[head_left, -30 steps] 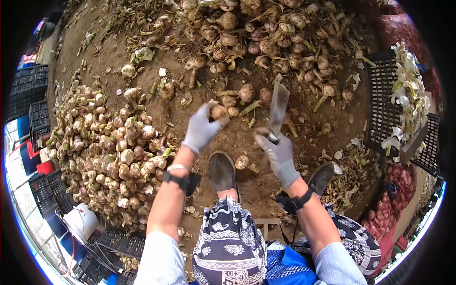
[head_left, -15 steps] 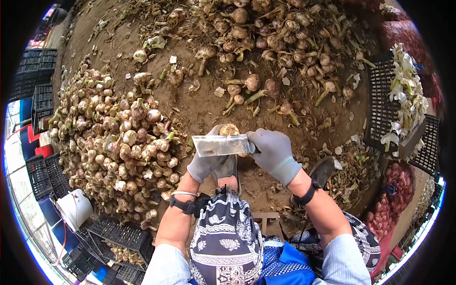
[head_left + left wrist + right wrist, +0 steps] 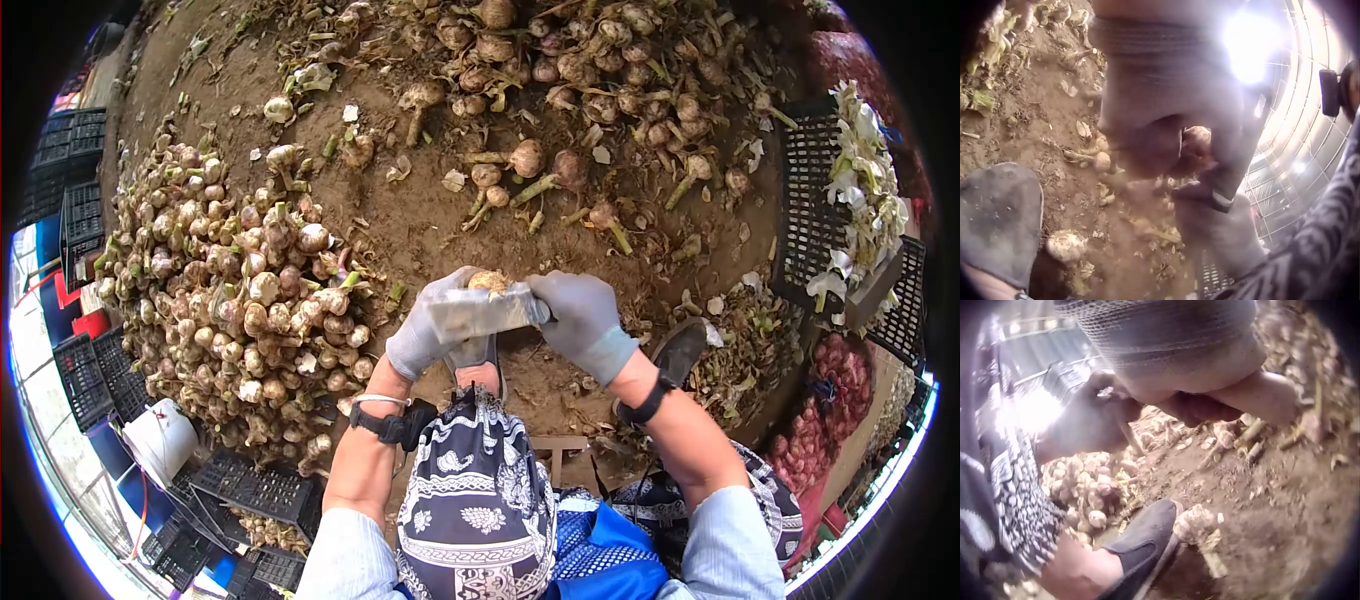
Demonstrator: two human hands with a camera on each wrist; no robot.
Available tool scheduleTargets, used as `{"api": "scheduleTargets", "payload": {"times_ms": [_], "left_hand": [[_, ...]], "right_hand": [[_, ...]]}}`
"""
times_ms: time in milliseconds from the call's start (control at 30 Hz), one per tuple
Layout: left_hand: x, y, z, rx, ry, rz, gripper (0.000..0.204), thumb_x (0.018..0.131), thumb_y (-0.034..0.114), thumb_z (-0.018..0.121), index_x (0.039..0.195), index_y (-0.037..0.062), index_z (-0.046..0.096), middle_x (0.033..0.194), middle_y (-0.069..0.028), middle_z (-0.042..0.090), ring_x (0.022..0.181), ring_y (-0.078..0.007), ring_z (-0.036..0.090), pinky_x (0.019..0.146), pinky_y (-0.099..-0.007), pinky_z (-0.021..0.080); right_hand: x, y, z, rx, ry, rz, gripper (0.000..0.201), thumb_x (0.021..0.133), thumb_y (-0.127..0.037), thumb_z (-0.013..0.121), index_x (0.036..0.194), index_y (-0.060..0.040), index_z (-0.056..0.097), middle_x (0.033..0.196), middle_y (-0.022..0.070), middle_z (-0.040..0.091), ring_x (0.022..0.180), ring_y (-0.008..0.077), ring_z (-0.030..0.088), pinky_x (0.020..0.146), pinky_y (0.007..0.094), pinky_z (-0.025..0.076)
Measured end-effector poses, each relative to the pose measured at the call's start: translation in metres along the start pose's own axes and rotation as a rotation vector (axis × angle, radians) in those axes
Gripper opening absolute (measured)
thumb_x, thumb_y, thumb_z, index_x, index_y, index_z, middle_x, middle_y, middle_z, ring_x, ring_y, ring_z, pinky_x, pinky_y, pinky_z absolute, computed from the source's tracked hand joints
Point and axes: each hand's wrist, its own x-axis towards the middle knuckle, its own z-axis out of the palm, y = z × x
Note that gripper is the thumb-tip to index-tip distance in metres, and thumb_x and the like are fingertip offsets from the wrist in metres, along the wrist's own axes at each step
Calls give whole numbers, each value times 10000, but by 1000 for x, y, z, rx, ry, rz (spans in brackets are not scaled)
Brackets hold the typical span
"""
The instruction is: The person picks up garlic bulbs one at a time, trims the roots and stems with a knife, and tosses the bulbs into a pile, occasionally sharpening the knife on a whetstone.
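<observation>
Both gloved hands meet above the shoes in the head view. My left hand (image 3: 424, 328) grips a garlic bulb (image 3: 489, 281), whose root side shows just past the blade. The right hand (image 3: 582, 318) holds a knife with a broad, cleaver-like blade (image 3: 478, 314). That blade lies sideways over the left hand's fingers and close against the bulb, hiding its lower part and the stem. In the left wrist view the bulb (image 3: 1197, 139) shows between the dark, shaded fingers. On the ground beyond the hands lie a few loose garlic bulbs (image 3: 527, 158) with stems.
A large heap of trimmed garlic (image 3: 240, 300) lies at left, and untrimmed garlic (image 3: 600, 70) is piled ahead. At right stand a black crate (image 3: 808, 205) with pale husks, leaf scraps (image 3: 745, 355) and a red mesh sack (image 3: 825, 400). A white bucket (image 3: 162, 440) stands at lower left.
The left hand has picked up a garlic bulb from the ground and drawn it back toward the body. The right hand's knife has swung from upright to sideways, against the bulb.
</observation>
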Motion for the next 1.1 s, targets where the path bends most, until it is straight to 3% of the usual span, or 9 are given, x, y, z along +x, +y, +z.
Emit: {"api": "scheduleTargets", "payload": {"times_ms": [67,233,367,500,867,933,1000,1033,1100], "left_hand": [[9,43,-3,-417,-97,-413,507,781,159,765,1209,-46,585,1039,-36,657,935,-114,593,834,-263,508],[14,51,12,-156,101,-178,531,748,127,756,1230,-11,582,1056,-84,672,953,-182,639,864,-320,509],[11,48,14,337,75,141,488,699,70,690,1181,62,610,1045,-180,632,973,-394,623,871,-430,502],[-10,51,20,861,100,390,357,706,77,666,1061,82,630,1023,-138,602,963,-365,574,854,-472,470],[-27,54,1,952,-48,526,241,723,31,666,947,119,652,1080,-71,603,1100,-324,576,970,-440,480],[-44,52,-37,840,325,456,220,806,27,643,1014,99,646,1077,-95,643,1022,-245,612,971,-397,485],[-85,36,-87,683,1041,49,163,956,77,606,1114,76,647,1041,-64,645,897,-181,621,820,-311,552],[-93,54,-111,204,1450,-219,224,954,79,619,1178,77,622,1051,-58,636,873,-147,617,838,-299,566],[-149,11,-172,341,1518,-177,287,989,215,606,1236,74,565,1230,-115,602,956,-185,635,899,-341,560]], "right_hand": [[-3,11,21,108,106,465,231,777,-110,656,1004,-152,668,821,135,683,797,360,671,671,448,523],[-19,16,24,154,121,602,274,790,-141,660,1060,-169,699,877,162,695,834,384,668,718,457,533],[-9,-9,3,257,77,516,306,779,-137,660,1079,-174,706,881,165,697,839,389,666,719,459,531],[-2,-24,-3,199,-57,334,241,797,-158,635,1028,-159,705,866,164,700,838,386,672,726,476,528],[-29,-1,13,236,-162,370,185,829,-207,618,968,-112,695,849,179,700,829,387,671,743,474,526],[-52,27,19,22,-300,668,167,827,-213,653,917,-78,690,804,159,697,765,360,670,712,435,522],[-82,59,33,226,-186,743,163,814,-170,689,923,-49,694,787,109,692,739,260,652,695,374,505],[-90,67,37,425,-46,813,168,801,-126,725,929,-20,698,770,59,686,714,160,635,678,312,488],[-80,65,43,455,71,778,198,799,-169,747,908,-18,681,725,62,649,682,152,603,655,311,475]]}}
